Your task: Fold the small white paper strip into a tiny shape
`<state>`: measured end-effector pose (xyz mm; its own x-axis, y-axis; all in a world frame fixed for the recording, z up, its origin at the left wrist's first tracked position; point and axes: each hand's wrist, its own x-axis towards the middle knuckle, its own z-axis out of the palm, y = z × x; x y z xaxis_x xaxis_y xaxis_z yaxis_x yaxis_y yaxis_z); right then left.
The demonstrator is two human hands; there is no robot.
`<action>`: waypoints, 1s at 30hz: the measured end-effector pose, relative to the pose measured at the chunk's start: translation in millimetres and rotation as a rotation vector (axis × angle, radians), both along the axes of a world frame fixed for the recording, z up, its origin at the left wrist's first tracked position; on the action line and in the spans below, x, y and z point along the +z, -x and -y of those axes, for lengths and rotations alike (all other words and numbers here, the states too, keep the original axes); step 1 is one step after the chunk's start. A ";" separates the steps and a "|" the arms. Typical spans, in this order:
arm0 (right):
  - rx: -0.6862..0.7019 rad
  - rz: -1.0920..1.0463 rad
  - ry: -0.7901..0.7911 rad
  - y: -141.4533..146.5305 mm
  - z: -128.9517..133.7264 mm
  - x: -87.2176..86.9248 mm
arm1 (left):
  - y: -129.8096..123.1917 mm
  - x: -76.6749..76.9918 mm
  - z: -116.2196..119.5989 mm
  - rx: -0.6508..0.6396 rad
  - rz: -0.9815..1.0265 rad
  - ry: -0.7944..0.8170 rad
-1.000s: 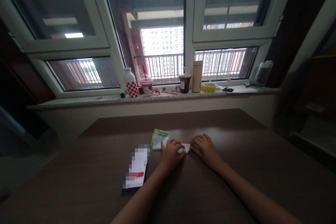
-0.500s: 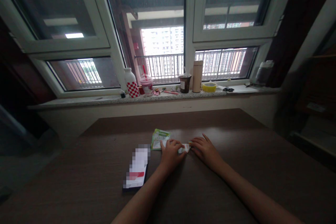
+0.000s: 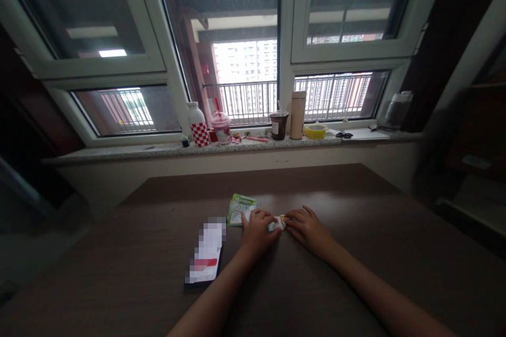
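Observation:
A small white printed piece [image 3: 277, 222], with a bit of yellow at its right end, lies low over the dark brown table [image 3: 158, 253]. Its exact kind is too small to make out. My left hand [image 3: 258, 230] has closed fingers on its left side. From the right, my right hand [image 3: 307, 228] pinches at the yellow end, fingers bent together. Just behind my left hand is a green and white packet [image 3: 241, 209], partly covered by that hand. A phone [image 3: 207, 255] with a lit, partly blurred-out screen lies left of my left forearm.
Along the windowsill [image 3: 158, 152] stand a red-checked white bottle [image 3: 198, 125], a pink drink cup [image 3: 221, 129], a dark drink cup [image 3: 279, 125] and a beige flask [image 3: 298, 116]. Yellow tape [image 3: 315, 131] and black scissors [image 3: 344, 135] lie to their right.
My right hand has shifted slightly, with its raised finger drawn in, and the yellow end of the small piece shows a little more. My left hand, the packet and the phone stay put.

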<state>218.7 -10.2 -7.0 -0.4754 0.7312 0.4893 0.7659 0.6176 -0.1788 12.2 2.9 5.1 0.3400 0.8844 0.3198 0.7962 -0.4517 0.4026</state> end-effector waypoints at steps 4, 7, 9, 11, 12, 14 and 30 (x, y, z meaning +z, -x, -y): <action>0.031 -0.002 0.073 0.4 2.1 1.7 | 0.1 0.3 0.7 -0.003 0.024 -0.006; 0.035 0.003 0.078 -0.1 4.9 4.1 | 0.1 1.4 1.1 -0.005 0.025 -0.001; 0.030 0.012 0.058 -0.6 6.8 5.4 | 0.0 2.3 1.2 -0.002 0.017 0.005; 0.019 0.026 0.041 -0.9 8.2 6.2 | -0.1 2.7 1.1 0.004 0.007 0.011; 0.015 0.032 0.037 -0.8 8.7 6.4 | -0.2 2.6 0.9 0.007 0.002 0.013; 0.013 0.040 0.033 -0.4 9.3 6.5 | -0.1 2.1 0.7 0.011 -0.002 0.011; -0.019 0.070 0.049 1.8 9.3 3.1 | -0.1 -1.6 -0.7 0.015 -0.052 -0.015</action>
